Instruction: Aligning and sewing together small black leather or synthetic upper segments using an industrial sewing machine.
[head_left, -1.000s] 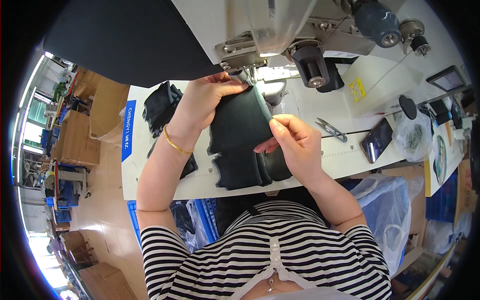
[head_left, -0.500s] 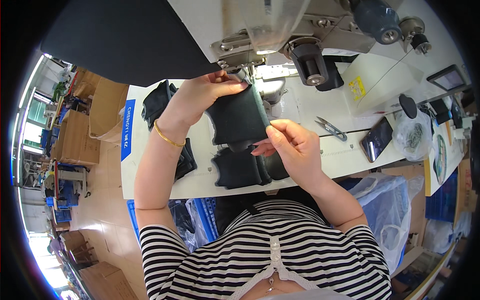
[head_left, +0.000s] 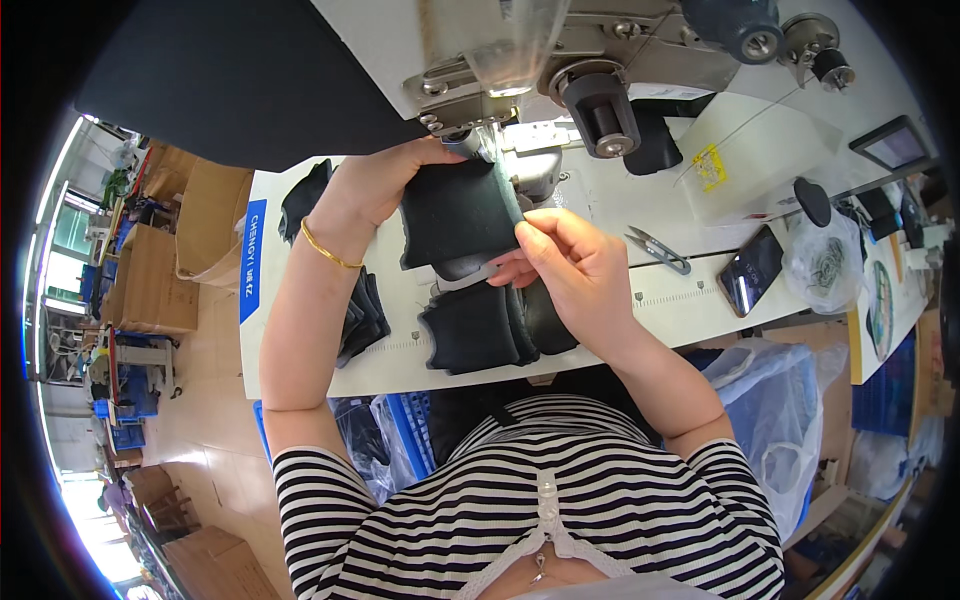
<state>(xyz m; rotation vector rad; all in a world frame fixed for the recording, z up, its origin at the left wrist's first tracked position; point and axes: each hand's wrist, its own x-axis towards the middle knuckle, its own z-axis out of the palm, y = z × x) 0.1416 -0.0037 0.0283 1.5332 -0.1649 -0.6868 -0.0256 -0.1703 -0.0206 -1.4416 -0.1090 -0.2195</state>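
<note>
Your black fabric piece point(head_left: 455, 215) reaches under the sewing machine point(head_left: 450, 95), back from the bench's point(head_left: 395, 370) front edge. Your right hand point(head_left: 575, 275) pinches its right edge; your left hand point(head_left: 385, 180) meets its far left corner, grip hidden, so I can't tell. Black pieces point(head_left: 470, 335) lie by the front edge.

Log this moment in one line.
left hand: at upper left of black cloth, grip unclear | right hand: pinching its right edge | beyond: sewing machine | farther right: scissors, phone
</note>
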